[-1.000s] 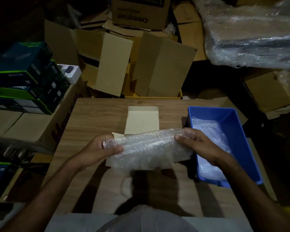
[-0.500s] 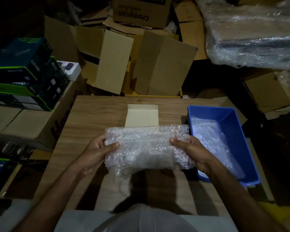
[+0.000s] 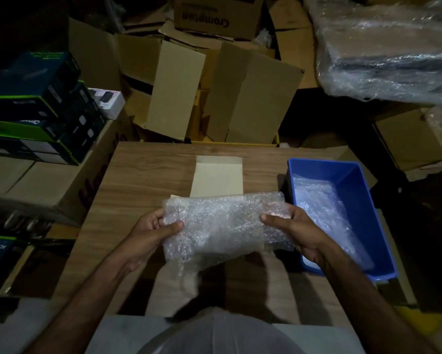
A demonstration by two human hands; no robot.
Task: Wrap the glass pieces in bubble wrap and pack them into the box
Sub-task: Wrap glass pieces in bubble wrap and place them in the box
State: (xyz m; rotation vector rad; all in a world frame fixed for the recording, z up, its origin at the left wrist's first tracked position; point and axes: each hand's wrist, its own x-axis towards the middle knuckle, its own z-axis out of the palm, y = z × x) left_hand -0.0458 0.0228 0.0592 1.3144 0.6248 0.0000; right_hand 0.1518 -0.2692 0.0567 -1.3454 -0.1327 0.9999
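Holding the bubble-wrapped bundle (image 3: 225,226) up in the middle of the frame, above the wooden table (image 3: 143,180), the person kept both hands on its ends. The left hand (image 3: 148,233) gripped the left end, thumb laid across the front and fingers curled behind; the right hand (image 3: 295,231) gripped the right end the same way, thumb on top of the wrap. A loose flap of wrap hung down from the bundle's lower edge toward the bottom of the frame. What lay inside the wrap could not be made out through the bubbles. Just beyond the bundle, a pale cardboard flap (image 3: 217,177) of the small box showed flat on the table, the rest of that box hidden behind the wrap. To the right of centre a blue plastic bin (image 3: 363,200) sat at the table's edge with more bubble wrap (image 3: 324,208) lying in it. Farther back, open brown cartons (image 3: 250,98) leaned in a heap at the top centre, dark printed boxes (image 3: 35,106) were stacked at the upper left, and a large plastic-wrapped load (image 3: 388,47) filled the upper right.
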